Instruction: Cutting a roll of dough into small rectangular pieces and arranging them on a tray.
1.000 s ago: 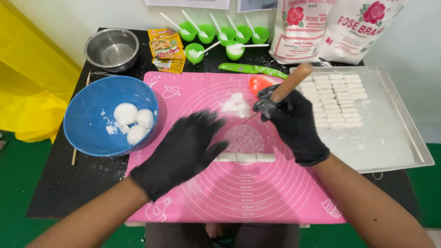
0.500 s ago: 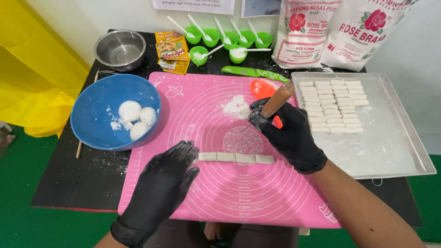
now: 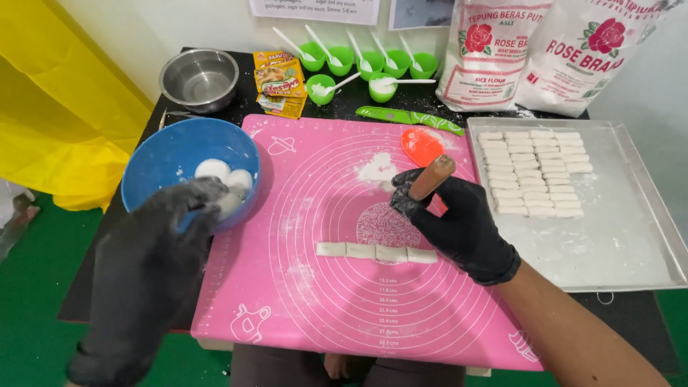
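My right hand (image 3: 455,222), in a black glove, grips a tool by its brown wooden handle (image 3: 431,177) above the pink silicone mat (image 3: 301,287). Just below that hand lies a short row of cut white dough pieces (image 3: 376,252) on the mat. My left hand (image 3: 154,251), also black-gloved and blurred, reaches over the near rim of the blue bowl (image 3: 161,158), which holds white dough balls (image 3: 226,175). Whether its fingers touch the balls is unclear. A small pile of flour (image 3: 378,170) sits on the mat above the right hand.
A metal tray (image 3: 631,236) at the right holds several rows of cut dough pieces (image 3: 534,172). At the back stand a steel bowl (image 3: 198,77), yellow packets (image 3: 279,82), green cups with spoons (image 3: 358,68), a green knife (image 3: 408,118), an orange scraper (image 3: 421,145) and two flour bags (image 3: 545,50).
My left hand has left the middle of the mat and swung left toward the blue bowl. My right hand has stayed near the dough row, still holding the wooden-handled tool.
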